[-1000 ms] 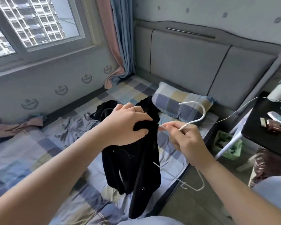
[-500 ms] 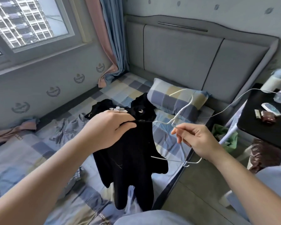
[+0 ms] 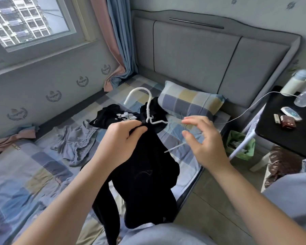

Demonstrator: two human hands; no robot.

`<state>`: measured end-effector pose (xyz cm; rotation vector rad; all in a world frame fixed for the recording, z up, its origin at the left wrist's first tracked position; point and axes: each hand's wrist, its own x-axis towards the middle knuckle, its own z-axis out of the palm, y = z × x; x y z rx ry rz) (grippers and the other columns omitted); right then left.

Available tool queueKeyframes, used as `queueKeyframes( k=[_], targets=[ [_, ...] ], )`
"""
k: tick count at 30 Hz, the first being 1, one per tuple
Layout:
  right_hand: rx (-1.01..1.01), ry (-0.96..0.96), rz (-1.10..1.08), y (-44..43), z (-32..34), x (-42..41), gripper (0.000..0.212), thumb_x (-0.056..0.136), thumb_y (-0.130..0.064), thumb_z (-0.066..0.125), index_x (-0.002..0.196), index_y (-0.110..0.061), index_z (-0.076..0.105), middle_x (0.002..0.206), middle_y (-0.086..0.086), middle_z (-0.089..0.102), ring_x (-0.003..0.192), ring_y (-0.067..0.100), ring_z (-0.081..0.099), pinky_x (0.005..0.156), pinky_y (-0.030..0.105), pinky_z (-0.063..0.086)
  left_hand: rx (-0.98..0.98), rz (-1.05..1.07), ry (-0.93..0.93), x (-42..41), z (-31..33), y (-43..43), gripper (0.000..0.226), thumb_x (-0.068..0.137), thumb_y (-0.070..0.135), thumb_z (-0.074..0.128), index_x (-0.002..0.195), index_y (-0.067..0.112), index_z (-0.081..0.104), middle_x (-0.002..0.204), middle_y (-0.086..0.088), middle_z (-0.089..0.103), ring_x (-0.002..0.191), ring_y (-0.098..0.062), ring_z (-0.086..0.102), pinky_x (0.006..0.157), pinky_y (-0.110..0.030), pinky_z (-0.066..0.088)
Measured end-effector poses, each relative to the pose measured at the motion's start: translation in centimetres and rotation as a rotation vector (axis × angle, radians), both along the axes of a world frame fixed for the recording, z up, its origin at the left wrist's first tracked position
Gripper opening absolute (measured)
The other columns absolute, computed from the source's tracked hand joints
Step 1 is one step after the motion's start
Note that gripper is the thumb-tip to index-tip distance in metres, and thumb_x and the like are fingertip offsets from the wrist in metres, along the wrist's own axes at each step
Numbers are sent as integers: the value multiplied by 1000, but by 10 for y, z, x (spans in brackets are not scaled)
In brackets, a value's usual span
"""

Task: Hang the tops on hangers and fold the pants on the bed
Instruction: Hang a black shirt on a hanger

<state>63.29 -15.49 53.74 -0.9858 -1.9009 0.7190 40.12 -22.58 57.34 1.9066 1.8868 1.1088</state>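
A black long-sleeved top (image 3: 145, 175) hangs in front of me over the bed's edge. My left hand (image 3: 124, 138) grips its collar together with the neck of a white hanger (image 3: 147, 110), whose hook stands up above the hand. One hanger arm sticks out to the right from under the fabric. My right hand (image 3: 203, 138) hovers beside that arm with fingers spread and holds nothing. On the checked bed (image 3: 25, 174) lie another black garment with a white print (image 3: 116, 117) and a crumpled grey garment (image 3: 76, 142).
A checked pillow (image 3: 189, 101) leans on the grey headboard. To the right stands a black bedside table (image 3: 290, 131) with bottles and small items, a white cable (image 3: 245, 110) and a green bin (image 3: 240, 145) below. A pink cloth (image 3: 12, 138) lies by the wall.
The hanger has swung from my right hand's side into the top's collar, hook now upright. My right hand has let go of it and opened. My left hand now holds collar and hanger.
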Motion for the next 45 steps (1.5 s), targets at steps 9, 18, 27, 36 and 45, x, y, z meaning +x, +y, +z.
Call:
queueKeyframes(
  k=[9,18,27,36,45],
  targets=[
    [-397,-149,295,-24,-30,-47,43,93,-25,69,133,-30,56,124,-13,61,117,-2,54,99,15,40,68,152,-334,15,-3,-12,20,98,16,61,81,9,69,70,-2,64,69,-22,59,63,-31,46],
    [-517,-76,401,-23,-49,-50,13,96,-20,63,86,-27,59,80,-13,64,82,6,62,78,22,49,43,188,-361,3,-13,-22,24,98,20,62,76,10,65,62,-5,53,59,-24,46,56,-37,38],
    [-396,-630,258,6,-116,-10,29,100,-28,60,128,-22,65,119,-2,68,102,7,62,83,15,40,-114,94,-241,-32,-21,-37,21,97,33,64,87,50,70,70,-3,67,53,-19,54,54,-33,44],
    [66,-834,124,39,-107,28,11,94,-30,67,99,-21,71,97,-10,64,115,18,56,118,49,4,-343,73,-192,-58,-37,-56,14,96,36,63,90,40,74,71,-2,71,59,-26,62,59,-34,50],
    [-54,-436,363,15,-40,-12,10,97,-2,60,99,-7,68,129,4,59,125,20,50,106,29,33,-458,-36,-156,-37,-41,-51,21,99,33,60,83,30,73,49,10,52,40,-4,41,45,-14,33]
  ],
)
